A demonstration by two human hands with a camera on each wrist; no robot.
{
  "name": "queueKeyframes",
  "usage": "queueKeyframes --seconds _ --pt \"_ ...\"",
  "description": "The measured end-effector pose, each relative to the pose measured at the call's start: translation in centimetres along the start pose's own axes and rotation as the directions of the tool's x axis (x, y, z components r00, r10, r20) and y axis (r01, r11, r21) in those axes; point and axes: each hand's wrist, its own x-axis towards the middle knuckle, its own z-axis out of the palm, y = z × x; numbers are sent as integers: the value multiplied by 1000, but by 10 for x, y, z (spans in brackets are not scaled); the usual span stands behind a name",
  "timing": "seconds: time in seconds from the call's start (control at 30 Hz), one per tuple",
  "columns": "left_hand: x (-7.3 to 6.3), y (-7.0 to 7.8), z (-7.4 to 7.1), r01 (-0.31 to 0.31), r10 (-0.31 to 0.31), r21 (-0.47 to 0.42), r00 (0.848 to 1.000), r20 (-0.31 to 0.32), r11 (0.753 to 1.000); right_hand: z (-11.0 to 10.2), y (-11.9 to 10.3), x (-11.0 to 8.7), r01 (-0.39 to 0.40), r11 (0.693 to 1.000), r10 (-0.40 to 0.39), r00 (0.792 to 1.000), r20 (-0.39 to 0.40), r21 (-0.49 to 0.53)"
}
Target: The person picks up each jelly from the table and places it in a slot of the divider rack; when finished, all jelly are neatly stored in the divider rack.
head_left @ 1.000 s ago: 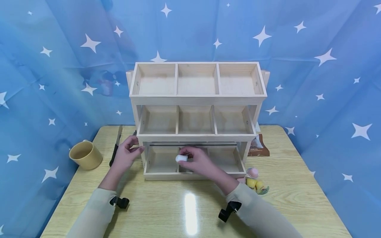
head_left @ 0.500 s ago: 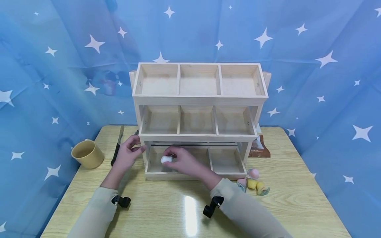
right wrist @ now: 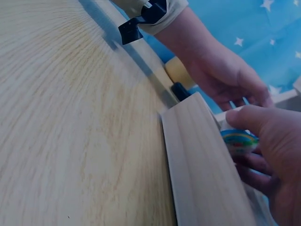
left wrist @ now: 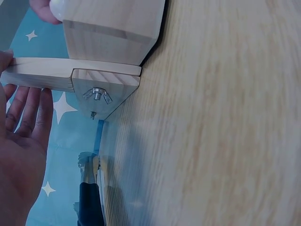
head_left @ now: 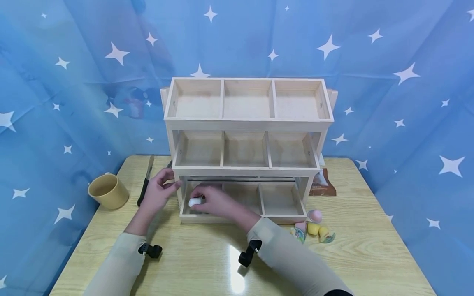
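A three-tier wooden rack (head_left: 248, 125), each tier split into three compartments, stands on the table. My right hand (head_left: 216, 201) pinches a small white cup (head_left: 194, 202) between thumb and fingers over the bottom tier's left compartment. In the right wrist view the colourful printed lid (right wrist: 239, 140) of this cup shows between the fingers. My left hand (head_left: 157, 191) holds the rack's left upright, with the thumb in front and the fingers on the far side. In the left wrist view the fingers lie along the upright (left wrist: 42, 75), above a metal wing nut.
Left of the rack are a tan mug (head_left: 108, 192) and a knife (head_left: 145, 183) with a black handle. On the right lie several small pink and yellow cups (head_left: 313, 228) with printed lids. Behind them, a brown packet (head_left: 323, 187) is partly hidden by the rack.
My right hand has carried the white cup left, from the bottom tier's middle compartment to its left one. The left hand stays at the upright.
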Motion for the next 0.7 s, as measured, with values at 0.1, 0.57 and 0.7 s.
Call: queueKeyframes --seconds 0.1,0.57,0.7 --pt "-1 0 0 -8 8 -6 1000 -2 1000 4 1 2 -12 999 12 1000 10 -36" --pt "-1 -2 1 14 -14 -17 1000 -8 1000 -3 -4 -12 -28 999 28 1000 -14 16" --pt "-2 0 1 27 -27 -17 1000 -9 1000 -12 -6 -26 1 1000 0 998 -55 15"
